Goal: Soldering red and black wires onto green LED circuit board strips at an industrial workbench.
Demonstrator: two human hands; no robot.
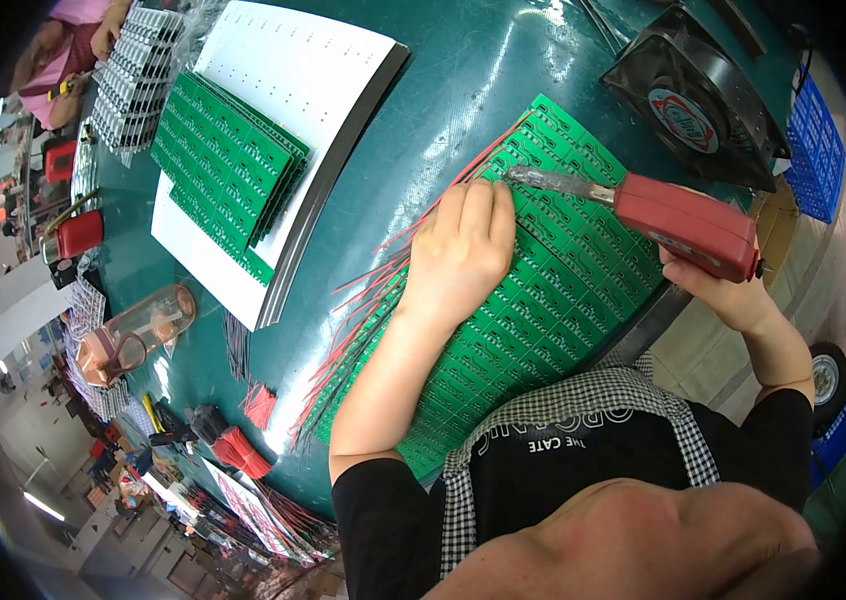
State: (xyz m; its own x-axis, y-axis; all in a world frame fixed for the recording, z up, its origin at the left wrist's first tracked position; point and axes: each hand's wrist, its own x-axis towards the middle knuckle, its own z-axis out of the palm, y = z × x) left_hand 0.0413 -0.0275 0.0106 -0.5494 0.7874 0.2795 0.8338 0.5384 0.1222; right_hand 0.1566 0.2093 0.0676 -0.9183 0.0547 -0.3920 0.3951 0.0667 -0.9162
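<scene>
Green boards (553, 310) lie on the desk (433, 100). They look light and stiff and could crack, so hold the edges. The left hand (465, 240) rests by soft wires (373, 292); I can't tell if its fingers pinch any. The right hand (723, 293) grips the red iron (678, 222).

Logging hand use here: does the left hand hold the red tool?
No, the right hand grips the red tool; the left hand is over the green boards.

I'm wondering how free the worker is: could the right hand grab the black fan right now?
Probably not as things stand: the black fan sits close by, but the right hand is holding the red tool, which would likely need putting down first.
</scene>
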